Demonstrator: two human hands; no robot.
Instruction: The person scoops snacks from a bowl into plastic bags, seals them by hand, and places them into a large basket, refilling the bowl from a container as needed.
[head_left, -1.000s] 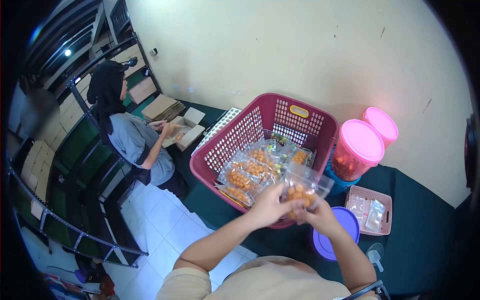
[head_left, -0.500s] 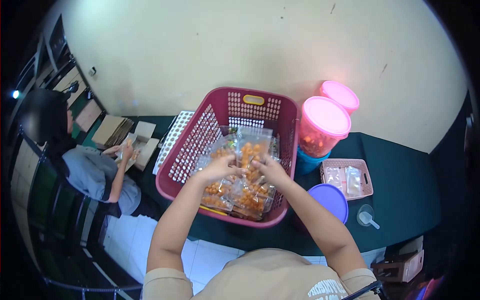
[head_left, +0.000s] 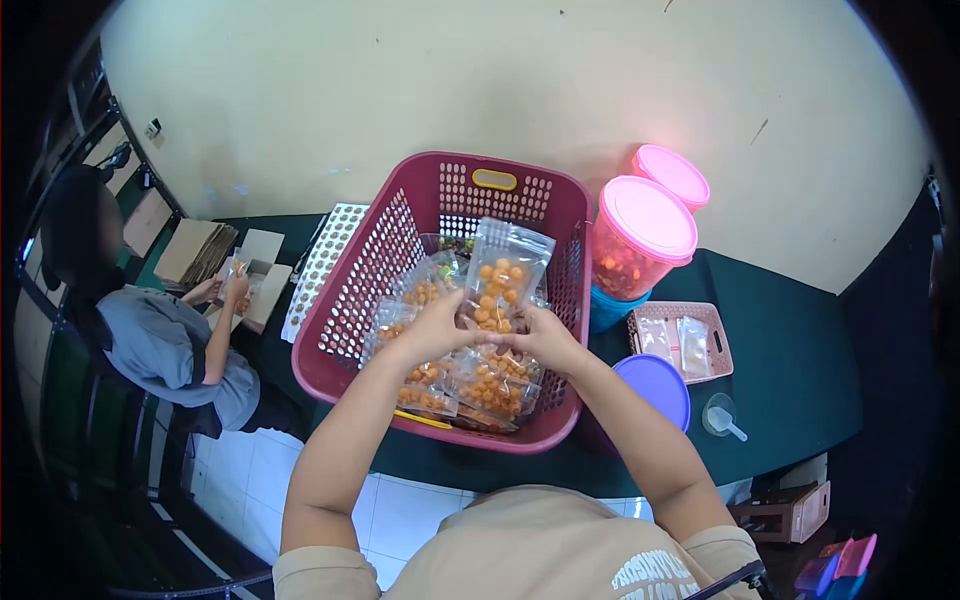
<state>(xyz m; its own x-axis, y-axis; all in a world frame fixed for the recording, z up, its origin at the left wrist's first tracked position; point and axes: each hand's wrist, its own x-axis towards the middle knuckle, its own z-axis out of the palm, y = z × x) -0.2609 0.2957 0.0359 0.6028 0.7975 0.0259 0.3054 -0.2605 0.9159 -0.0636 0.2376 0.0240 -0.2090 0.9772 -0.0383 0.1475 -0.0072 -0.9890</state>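
Observation:
Both hands grip one clear plastic pouch (head_left: 503, 275) filled with round orange snacks, held up over the maroon basket (head_left: 318, 375). My left hand (head_left: 440, 328) has its fingers closed on the pouch's left side. On the right side, my right hand (head_left: 545, 338) holds it, fingers partly hidden behind the pouch. Several similar pouches of orange snacks (head_left: 490, 390) lie piled in the basket under my hands. Behind the raised pouch, a bag with some green in it (head_left: 452, 244) shows in part.
Right of the basket stand pink-lidded tubs (head_left: 645, 225), a purple-lidded container (head_left: 655, 390), a pink tray (head_left: 722, 372) with plastic bags, and a cup with a scoop (head_left: 722, 420). At left, a co-worker (head_left: 180, 335) handles a small packet beside cardboard boxes (head_left: 195, 250). A sticker sheet (head_left: 325, 265) lies alongside the basket.
The pouch has come up from the pile and now stands more upright between my hands. My view has shifted slightly. The co-worker's hands have risen a little with a packet.

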